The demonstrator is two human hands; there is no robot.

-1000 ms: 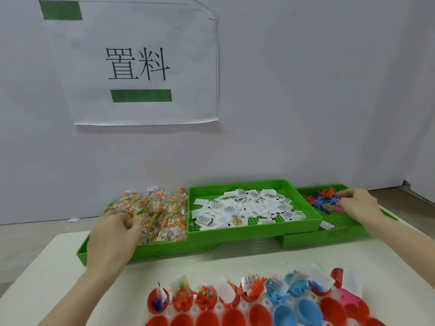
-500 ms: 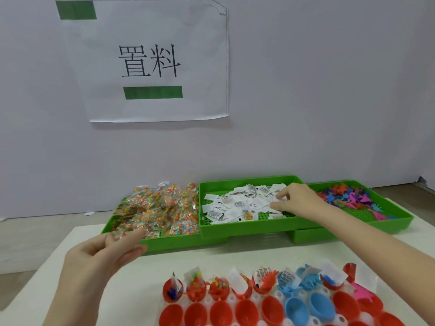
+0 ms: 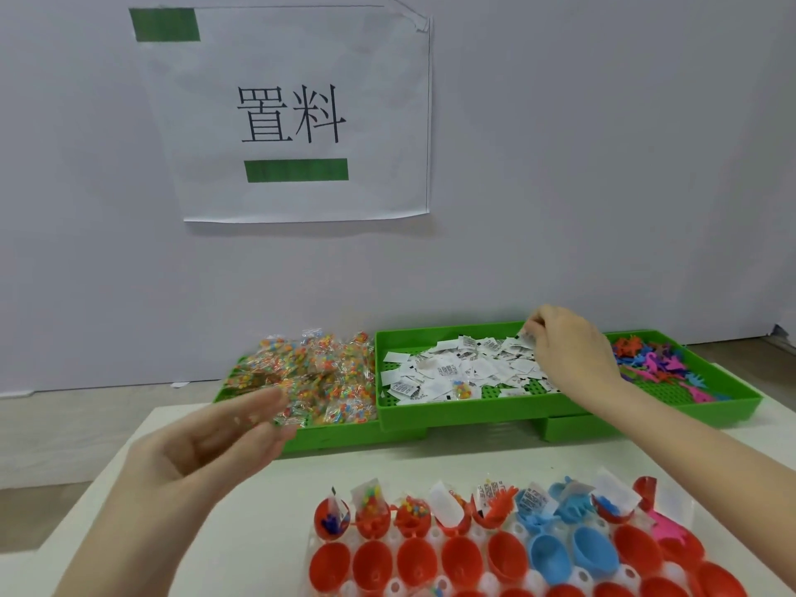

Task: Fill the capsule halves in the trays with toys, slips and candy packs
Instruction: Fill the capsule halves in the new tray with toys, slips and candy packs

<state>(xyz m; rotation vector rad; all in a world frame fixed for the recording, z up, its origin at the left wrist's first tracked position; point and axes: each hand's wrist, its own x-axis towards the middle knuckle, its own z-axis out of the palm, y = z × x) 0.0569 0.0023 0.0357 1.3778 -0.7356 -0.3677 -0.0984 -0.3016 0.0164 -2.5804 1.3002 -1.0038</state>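
Note:
Red capsule halves and blue capsule halves sit in a white holder tray at the near edge; the far row holds toys, slips and candy packs. My right hand hovers over the far right of the middle green tray and pinches a white slip lifted from the pile of slips. My left hand is raised in front of the candy pack pile, fingers stretched and blurred. A clear pack lies at its fingertips; whether it is held is unclear.
Three green trays stand side by side at the table's far edge: the candy tray at left, slips in the middle, and a toy tray with plastic toys at right. One stray candy pack lies among the slips. A paper sign hangs on the wall.
My right hand went from the toy tray to the slip tray and lifted a slip. My left hand drew back from the candy pile toward me.

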